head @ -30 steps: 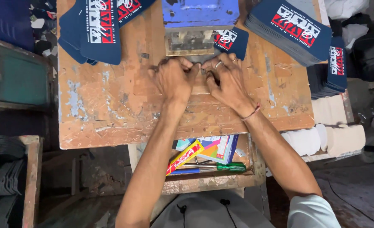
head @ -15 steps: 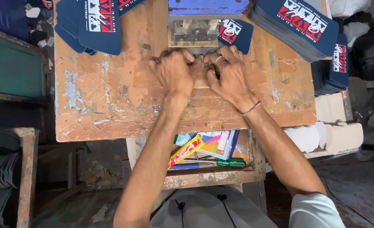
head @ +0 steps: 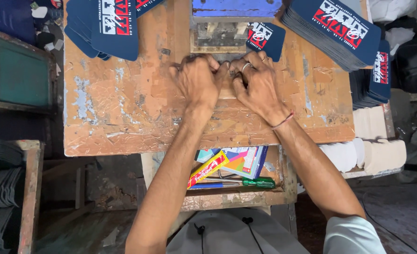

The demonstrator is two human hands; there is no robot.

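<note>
left hand [head: 198, 80] and right hand [head: 258, 82] curled knuckles-up on the worn wooden bench [head: 124, 117], below the blue metal press [head: 234, 14]; what they grip cannot be told. navy printed card label [head: 265, 37] beside: likely light, flexible, best pinched at edges.

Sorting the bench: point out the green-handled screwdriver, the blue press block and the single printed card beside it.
green-handled screwdriver [head: 259, 182], head view, handle.
blue press block [head: 236, 7], head view, top face.
single printed card [head: 266, 38], head view, printed middle.
</note>
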